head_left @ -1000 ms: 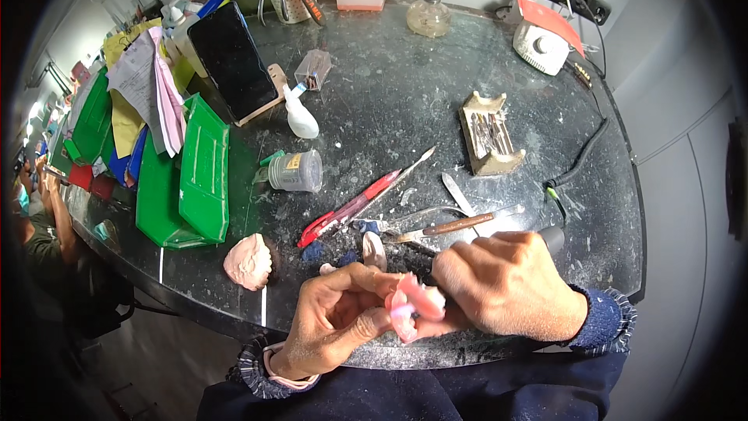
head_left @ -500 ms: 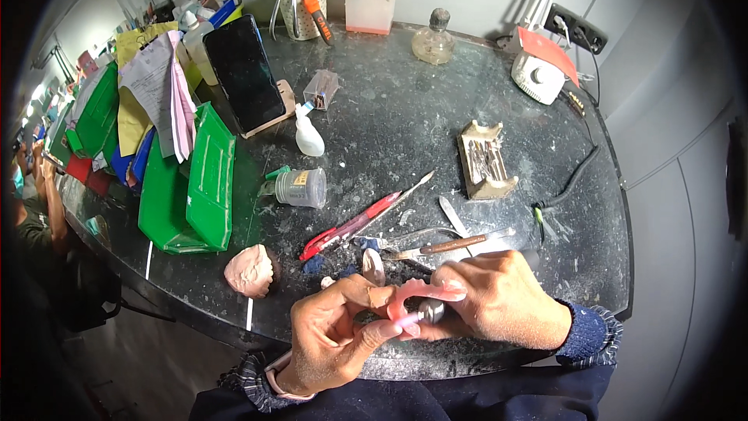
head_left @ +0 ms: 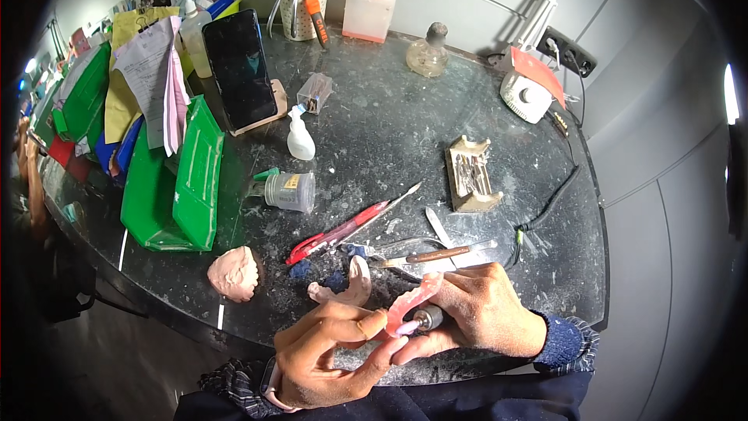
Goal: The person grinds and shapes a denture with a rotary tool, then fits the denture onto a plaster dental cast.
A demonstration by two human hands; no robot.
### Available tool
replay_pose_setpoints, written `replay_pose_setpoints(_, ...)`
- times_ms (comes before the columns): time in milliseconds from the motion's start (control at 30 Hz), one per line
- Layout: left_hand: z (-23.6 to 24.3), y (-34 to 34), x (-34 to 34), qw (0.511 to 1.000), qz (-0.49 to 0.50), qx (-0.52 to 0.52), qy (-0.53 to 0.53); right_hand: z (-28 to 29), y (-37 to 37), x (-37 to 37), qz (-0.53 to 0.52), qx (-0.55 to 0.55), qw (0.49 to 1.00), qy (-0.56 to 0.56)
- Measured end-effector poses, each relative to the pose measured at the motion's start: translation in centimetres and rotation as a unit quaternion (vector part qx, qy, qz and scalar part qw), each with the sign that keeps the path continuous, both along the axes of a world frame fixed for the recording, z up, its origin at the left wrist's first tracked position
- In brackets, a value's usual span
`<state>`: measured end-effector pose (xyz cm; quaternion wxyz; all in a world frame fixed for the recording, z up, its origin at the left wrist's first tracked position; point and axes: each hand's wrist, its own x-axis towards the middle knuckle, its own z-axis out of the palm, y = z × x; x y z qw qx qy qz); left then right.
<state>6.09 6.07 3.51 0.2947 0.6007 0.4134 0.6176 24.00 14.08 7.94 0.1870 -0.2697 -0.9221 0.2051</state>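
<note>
My left hand [head_left: 331, 359] pinches a pink, horseshoe-shaped denture base [head_left: 414, 298] between thumb and fingers. The fingers of my right hand [head_left: 491, 316] close round a metal rotary handpiece [head_left: 429, 317], partly hidden by the hand. Its pale purple grinding tip [head_left: 407, 328] lies against or very close to the lower end of the denture base; contact is hard to tell. The base's upper end reaches the right hand's knuckles. Just beyond the left hand lies a pale pink horseshoe-shaped piece [head_left: 359, 282]. Left of it sits a pink dental cast [head_left: 234, 274].
A red pen [head_left: 335, 232], a wooden-handled tool [head_left: 436, 255] and a bur holder [head_left: 471, 175] lie beyond my hands. A clear cup [head_left: 290, 191], a green bin [head_left: 199, 179] and a propped phone [head_left: 243, 70] stand left. A black cable [head_left: 553, 206] runs along the right.
The denture base has tilted more upright, with its curve now facing differently against the grinding tip. My left hand has dropped slightly, uncovering the pale horseshoe piece. The whole view has shifted a little.
</note>
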Motion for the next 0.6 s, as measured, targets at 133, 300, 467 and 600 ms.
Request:
replay_pose_setpoints(133, -0.5, 0.1, 0.0, 1.0, 0.002, 0.029, 0.005, 0.9, 0.0, 0.1, -0.043, -0.049, 0.998, -0.022)
replay_pose_setpoints(300, -0.4, -0.1, -0.1, 0.997, 0.01, 0.071, 0.026, 0.4, -0.2, -0.1, -0.035, 0.001, 0.999, 0.035)
replay_pose_setpoints(467, -0.3, 0.0, -0.1, 0.995, -0.016, 0.096, 0.035, 0.8, -0.4, -0.1, -0.056, 0.053, 0.996, 0.042)
replay_pose_setpoints(600, -0.1, -0.3, -0.1, 0.99, 0.034, 0.121, 0.062, 0.4, 0.5, 0.9, -0.077, 0.061, 0.988, 0.121)
